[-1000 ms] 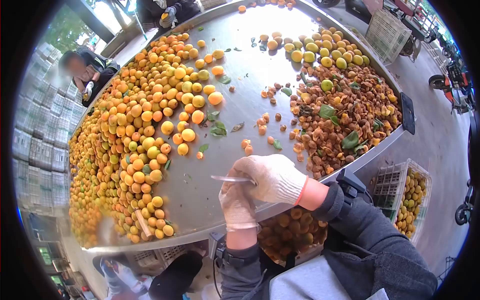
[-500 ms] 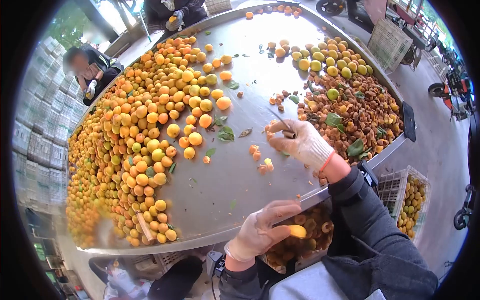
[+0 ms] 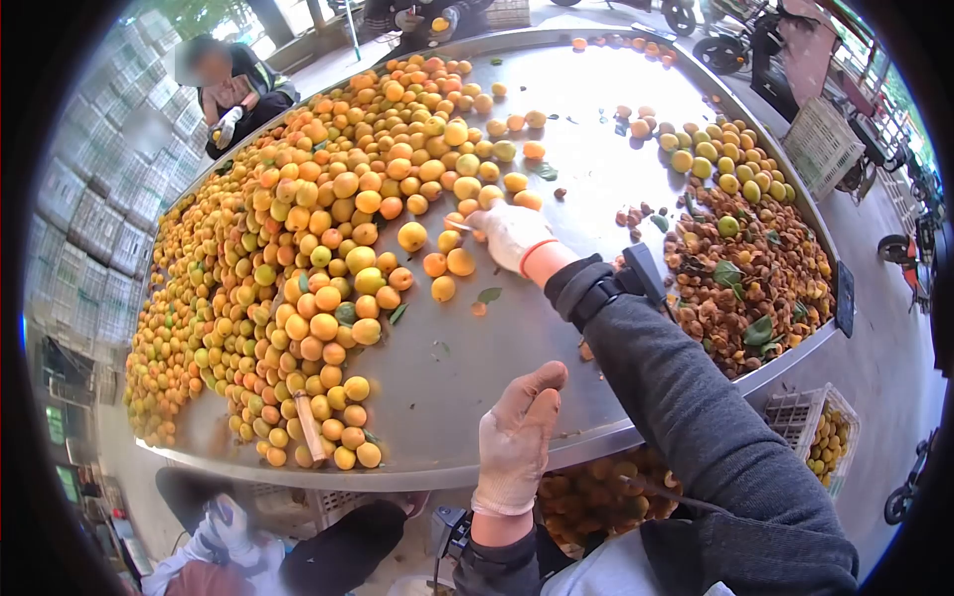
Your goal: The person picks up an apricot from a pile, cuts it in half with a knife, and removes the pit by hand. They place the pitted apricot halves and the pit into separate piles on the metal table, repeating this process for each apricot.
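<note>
A round steel table [image 3: 457,368] carries a big heap of orange and yellow apricots [image 3: 298,248] on its left half. My right hand [image 3: 509,234], in a white glove, reaches far across to the heap's edge and grips a small knife whose thin blade [image 3: 459,226] points at loose apricots [image 3: 447,260]. My left hand [image 3: 517,437], also gloved, rests on the table's near rim with nothing in it, thumb raised.
A mound of brown apricot stones and leaves [image 3: 755,278] lies right, with greenish apricots [image 3: 725,164] behind it. Under the rim sits a bin of halved fruit [image 3: 596,497]; a crate of apricots [image 3: 825,437] stands lower right. Other people [image 3: 234,89] work at the far side. Stacked crates [image 3: 89,219] line the left.
My right hand swung left from the stone mound to the apricot heap, still holding the knife. My left hand rose from below the rim onto the table, and the apricot half has gone from it.
</note>
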The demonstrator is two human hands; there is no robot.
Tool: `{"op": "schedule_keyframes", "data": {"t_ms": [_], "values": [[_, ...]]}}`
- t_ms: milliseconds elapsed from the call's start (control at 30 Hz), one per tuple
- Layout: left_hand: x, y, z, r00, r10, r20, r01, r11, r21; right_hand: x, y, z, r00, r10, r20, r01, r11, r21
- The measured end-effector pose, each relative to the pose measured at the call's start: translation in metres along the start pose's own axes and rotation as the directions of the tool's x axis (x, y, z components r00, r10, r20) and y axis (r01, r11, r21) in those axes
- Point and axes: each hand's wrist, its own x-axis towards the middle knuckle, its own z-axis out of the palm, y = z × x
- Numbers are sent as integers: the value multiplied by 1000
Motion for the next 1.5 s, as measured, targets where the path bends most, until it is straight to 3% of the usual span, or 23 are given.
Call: {"op": "schedule_keyframes", "data": {"t_ms": [33,67,100,133,167,200,267,333,433,467,500,533,567,600,633,700,733,800,900,1167,1333,1500], "values": [[2,-4,-7,1000,4,-10,-4,1000,-3,-2,0,-2,998,18,-57,-14,998,60],[8,-13,-16,999,48,-24,-51,991,-124,-1,3,-8,999,16,47,-21,995,95],[10,-20,-23,995,89,-40,-96,965,-244,-10,3,-14,998,12,54,-17,996,92],[13,-20,-26,995,89,-42,-97,963,-251,-26,0,-25,992,25,127,-71,924,377],[17,-19,-26,988,74,-138,-121,918,-379,-42,-5,-38,980,18,197,-139,770,622],[20,-16,-23,973,44,-227,-154,856,-494,-67,-21,-68,959,32,281,-208,755,622],[22,-11,-8,965,58,-255,-176,867,-466,-109,-32,-87,931,59,360,-284,737,613],[25,-15,6,960,69,-272,-187,879,-438,-142,-22,-84,969,-189,161,70,830,553],[33,-33,10,988,88,-126,-125,936,-330,-173,-17,-99,971,-206,125,128,880,457],[33,-33,6,997,71,-23,-74,881,-467,-185,-17,-110,979,-179,101,88,808,582],[32,-32,4,994,69,79,-9,807,-590,-194,-13,-113,980,-173,97,86,810,580],[32,-31,6,994,70,83,-8,807,-591,-201,-8,-115,995,-44,85,-16,803,596],[32,-31,9,992,130,-1,-110,840,-531,-206,-4,-115,993,86,77,-115,782,613],[32,-30,10,978,193,-78,-208,865,-457,-208,1,-112,994,113,-12,-89,845,528],[35,-32,11,978,193,-74,-206,868,-452,-211,4,-111,993,116,-16,-90,842,533],[43,-34,8,946,296,-135,-320,922,-218,-214,8,-110,964,264,-10,-209,785,583],[45,-33,7,947,293,-134,-316,926,-207,-214,11,-101,963,268,-7,-212,777,592],[46,-32,7,979,201,-16,-179,829,-529,-217,18,-78,982,185,47,-155,631,760],[48,-33,13,976,189,111,-79,778,-624,-218,10,-78,973,125,195,-231,558,797],[47,-41,21,987,134,89,-63,831,-553,-218,5,-79,994,26,107,-89,759,644],[41,-38,30,992,124,39,-84,840,-536,-221,2,-78,987,74,139,-141,808,572],[32,-37,33,981,186,-53,-193,944,-268,-223,3,-75,987,18,160,-108,810,576]]}}
